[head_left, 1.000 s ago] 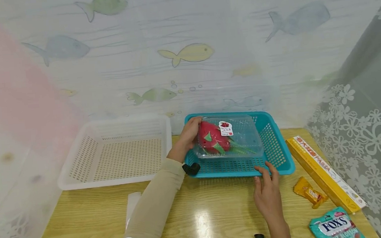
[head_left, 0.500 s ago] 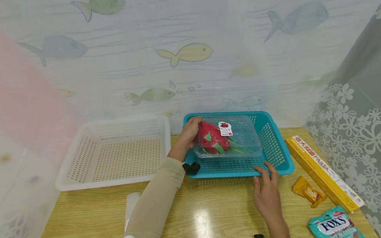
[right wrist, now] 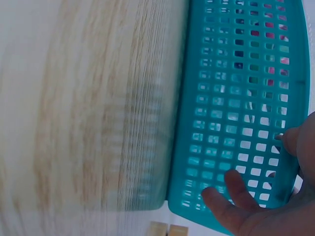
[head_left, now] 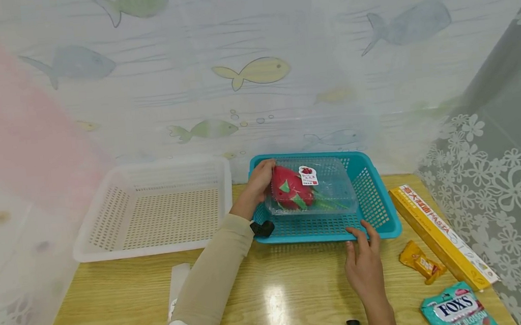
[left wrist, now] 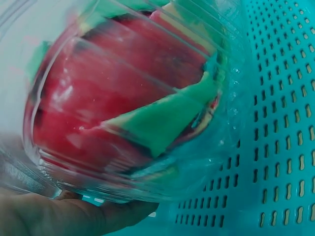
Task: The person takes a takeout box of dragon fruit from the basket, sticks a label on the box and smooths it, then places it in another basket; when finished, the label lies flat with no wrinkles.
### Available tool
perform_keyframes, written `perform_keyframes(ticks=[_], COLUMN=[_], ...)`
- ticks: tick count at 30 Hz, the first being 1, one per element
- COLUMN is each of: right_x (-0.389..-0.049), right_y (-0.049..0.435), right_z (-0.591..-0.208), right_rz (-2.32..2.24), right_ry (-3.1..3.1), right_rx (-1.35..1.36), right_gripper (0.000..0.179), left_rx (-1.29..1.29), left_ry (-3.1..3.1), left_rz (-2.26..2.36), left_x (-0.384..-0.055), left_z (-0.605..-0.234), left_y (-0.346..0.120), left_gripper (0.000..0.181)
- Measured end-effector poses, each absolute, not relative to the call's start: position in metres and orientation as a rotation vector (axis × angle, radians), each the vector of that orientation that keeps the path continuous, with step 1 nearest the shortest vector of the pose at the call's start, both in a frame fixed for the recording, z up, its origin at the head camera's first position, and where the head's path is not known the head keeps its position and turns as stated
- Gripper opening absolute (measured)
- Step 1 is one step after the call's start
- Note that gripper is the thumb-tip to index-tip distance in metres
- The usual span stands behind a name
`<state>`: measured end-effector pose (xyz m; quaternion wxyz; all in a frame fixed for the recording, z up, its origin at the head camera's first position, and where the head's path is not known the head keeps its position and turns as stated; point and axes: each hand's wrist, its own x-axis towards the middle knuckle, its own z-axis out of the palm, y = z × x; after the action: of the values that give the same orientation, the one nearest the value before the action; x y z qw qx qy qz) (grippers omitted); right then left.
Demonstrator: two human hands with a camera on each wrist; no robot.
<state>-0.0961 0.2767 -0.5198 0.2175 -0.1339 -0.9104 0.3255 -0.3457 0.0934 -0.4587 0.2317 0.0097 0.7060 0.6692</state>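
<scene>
In the head view, my left hand point(head_left: 261, 179) grips the left end of a clear plastic box point(head_left: 336, 187) that holds a red dragon fruit point(head_left: 290, 191) with green scales. A white label sits on its lid. The box lies tilted within the turquoise basket point(head_left: 386, 214); the left wrist view shows my fingers point(left wrist: 113, 214) under its edge. My right hand point(head_left: 365, 264) holds the basket's front rim near the right corner. Some fingertips reach over the rim, while in the right wrist view other fingers point(right wrist: 238, 189) press the outer perforated wall.
A white basket point(head_left: 81, 248) stands at the left. Right of the turquoise basket lie a yellow pasta box point(head_left: 441, 237), an orange wrapped snack point(head_left: 422, 262) and a teal FOX'S candy bag point(head_left: 458, 310). A white strip point(head_left: 178, 281) lies partly under the left forearm on the wooden table point(head_left: 115, 306).
Both hands, the plastic box and the turquoise basket keep their places; only the head view shifts slightly.
</scene>
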Motion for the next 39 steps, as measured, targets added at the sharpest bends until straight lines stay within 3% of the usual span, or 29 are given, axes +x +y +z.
perform_keyframes(ticks=[39], right_x=[-0.096], right_y=[0.276], right_z=[-0.521], right_rz=[0.922], right_ry=[-2.518], right_rx=[-0.382], right_gripper=[0.029], left_rx=[0.046], left_ry=[1.939], left_rz=[1.843], left_x=[-0.348], left_z=[-0.471], left_y=[0.100], left_gripper=[0.052])
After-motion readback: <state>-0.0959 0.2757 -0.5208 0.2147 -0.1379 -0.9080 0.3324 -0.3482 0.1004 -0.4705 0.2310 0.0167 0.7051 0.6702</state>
